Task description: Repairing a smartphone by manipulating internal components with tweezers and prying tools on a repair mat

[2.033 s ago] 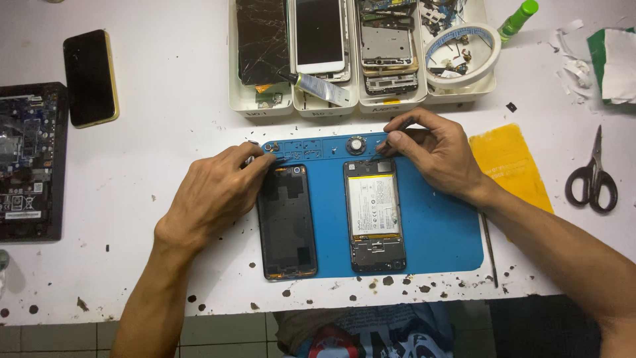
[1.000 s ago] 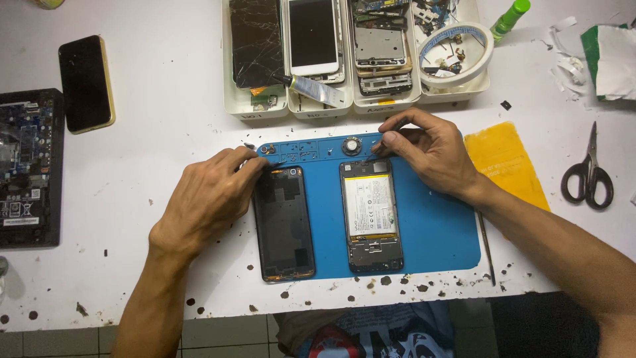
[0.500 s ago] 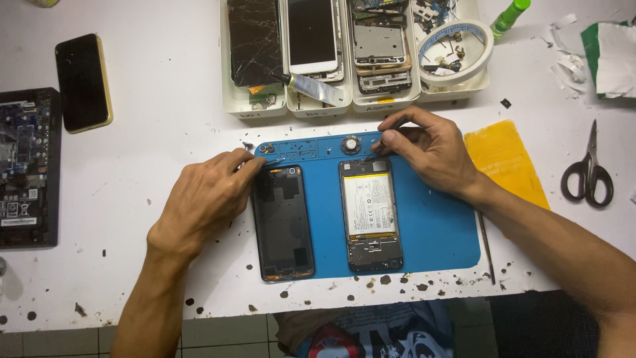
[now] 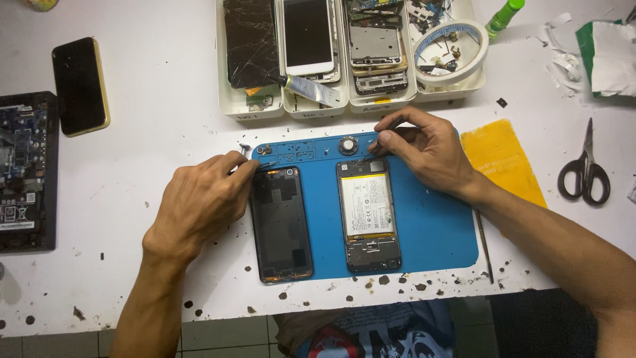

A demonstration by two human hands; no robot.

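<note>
A blue work mat (image 4: 434, 232) lies at the table's front edge. On it are a dark phone back cover (image 4: 281, 225) and, to its right, an opened phone (image 4: 368, 212) showing its white battery. My left hand (image 4: 199, 202) rests at the mat's left edge, fingers pinched on a small metal tool (image 4: 245, 152) at the cover's top left corner. My right hand (image 4: 424, 149) pinches a thin tool (image 4: 372, 154) whose tip touches the top edge of the opened phone. A small round part (image 4: 348, 144) sits on the mat just left of that tip.
White trays (image 4: 252, 113) of phones and parts line the back, with a glue tube (image 4: 308, 89), a tape roll (image 4: 450, 41) and a green bottle (image 4: 507, 13). A yellow sheet (image 4: 500, 159), scissors (image 4: 584, 169), a thin rod (image 4: 483, 245), a black phone (image 4: 81, 85) and a circuit board (image 4: 23, 172) lie around.
Both hands stay in nearly the same places at the tops of the two phone parts. The view has drifted slightly.
</note>
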